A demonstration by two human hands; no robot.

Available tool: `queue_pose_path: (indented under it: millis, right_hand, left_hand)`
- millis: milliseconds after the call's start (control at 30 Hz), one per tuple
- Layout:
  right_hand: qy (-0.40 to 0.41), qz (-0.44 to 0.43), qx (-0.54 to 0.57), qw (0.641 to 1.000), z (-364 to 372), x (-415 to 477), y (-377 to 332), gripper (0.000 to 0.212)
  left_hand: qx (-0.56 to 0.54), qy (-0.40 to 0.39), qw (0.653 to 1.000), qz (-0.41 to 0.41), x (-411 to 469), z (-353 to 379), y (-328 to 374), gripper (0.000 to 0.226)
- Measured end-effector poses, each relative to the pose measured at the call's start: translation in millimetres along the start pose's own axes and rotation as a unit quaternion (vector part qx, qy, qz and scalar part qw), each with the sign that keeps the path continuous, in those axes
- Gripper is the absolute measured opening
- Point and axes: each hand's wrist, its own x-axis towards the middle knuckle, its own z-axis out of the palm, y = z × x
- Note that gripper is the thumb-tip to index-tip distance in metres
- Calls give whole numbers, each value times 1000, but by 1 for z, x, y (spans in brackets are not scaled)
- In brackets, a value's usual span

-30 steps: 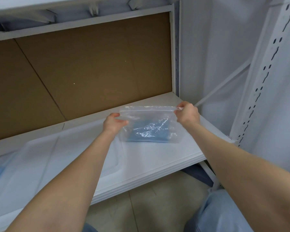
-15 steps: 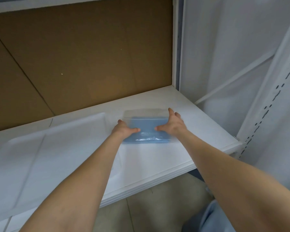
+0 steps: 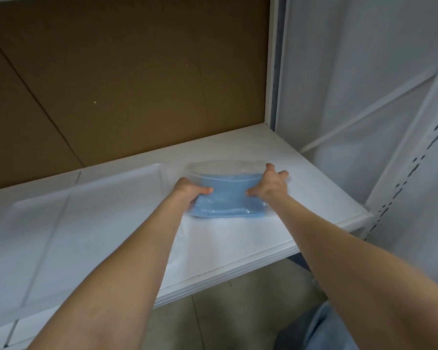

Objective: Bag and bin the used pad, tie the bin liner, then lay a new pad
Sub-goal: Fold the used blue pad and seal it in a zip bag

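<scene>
one bagged pad (image 3: 228,195): left hand (image 3: 189,190) holds it, right hand (image 3: 272,185) presses.

Place is reading as a storeroom or utility bay: a white shelf (image 3: 238,238) is sitting in a rack (image 3: 269,72), its upright (image 3: 400,173) showing rows of slots; brown cardboard (image 3: 137,84) is backing the bay, white sheeting (image 3: 352,72) is hanging along the right side, and a tiled floor (image 3: 225,322) is showing below
</scene>
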Motion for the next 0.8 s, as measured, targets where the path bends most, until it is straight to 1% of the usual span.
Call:
queue_pose_path:
  millis: [100, 267, 367, 433, 500, 600, 633, 700, 733, 800]
  right_hand:
    - [-11, 8, 16, 1000, 0, 0, 3, 80]
    - [-1, -7, 57, 998, 1, -1, 5, 70]
    - [-1, 5, 82, 997, -3, 0, 5, 65]
    - [-10, 23, 125, 992, -7, 0, 6, 61]
    - [-20, 38, 173, 984, -10, 0, 6, 58]
    - [-33, 62, 240, 968, -14, -2, 5, 53]
    - [-37, 66, 259, 963, -15, -2, 5, 48]
    - [-40, 70, 286, 955, -17, -6, 3, 27]
    - [-40, 75, 289, 953, -19, -8, 1, 20]
    - [-50, 78, 291, 952, -22, -9, 0, 20]
  left_hand:
    - [-41, -20, 999, -14, -7, 0, 3, 42]
    - [-76, -29, 997, -15, -11, 2, 0, 44]
    - [-93, -33, 995, -14, -12, 4, -3, 36]
    - [-93, -35, 995, -8, -13, 4, -3, 28]
    - [-101, -31, 994, -2, -11, 3, -3, 15]
    - [-88, -30, 996, -4, -8, 0, -2, 9]
    - [-75, -33, 997, -7, -7, 0, -2, 7]
    - [-56, -36, 998, -6, -9, -2, -1, 8]
    - [-59, -36, 998, -5, -10, -2, 0, 8]
    - [-86, -46, 995, -8, -13, -4, 2, 5]
